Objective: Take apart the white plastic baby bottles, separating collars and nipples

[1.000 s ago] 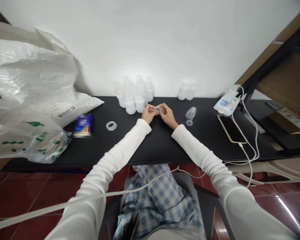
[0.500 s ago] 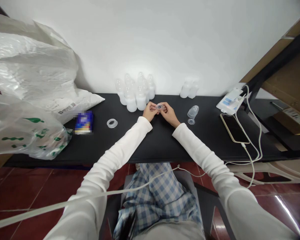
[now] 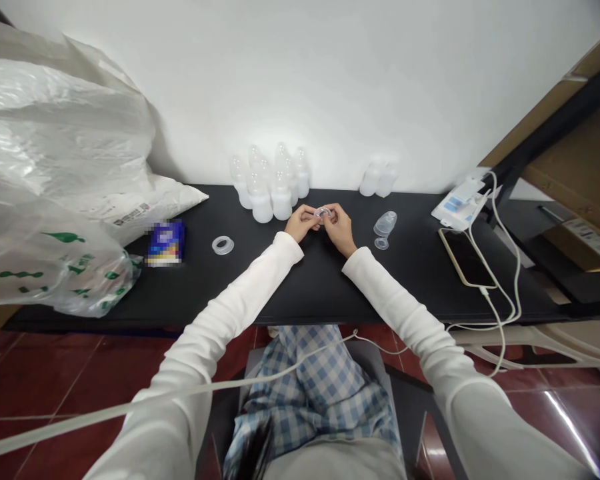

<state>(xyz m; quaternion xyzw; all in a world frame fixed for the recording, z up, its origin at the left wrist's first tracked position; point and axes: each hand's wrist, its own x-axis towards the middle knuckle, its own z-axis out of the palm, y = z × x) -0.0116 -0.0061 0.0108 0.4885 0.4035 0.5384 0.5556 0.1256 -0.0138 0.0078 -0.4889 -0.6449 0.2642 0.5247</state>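
My left hand and my right hand meet over the middle of the black table. Both pinch a small clear plastic piece between their fingertips, just above the tabletop. A white ring lies flat to the left of my left hand. To the right of my right hand lies a clear dome-shaped cap on its side, with a small clear ring in front of it. Behind my hands stands a cluster of several small white bottles against the wall.
Two more white bottles stand at the back right. A phone with a white cable and a blue-white packet lie at the right. A blue pack and large plastic bags fill the left end.
My hands have shifted slightly and turned the small clear piece between the fingertips; it stays held by both. Nothing on the table has moved.
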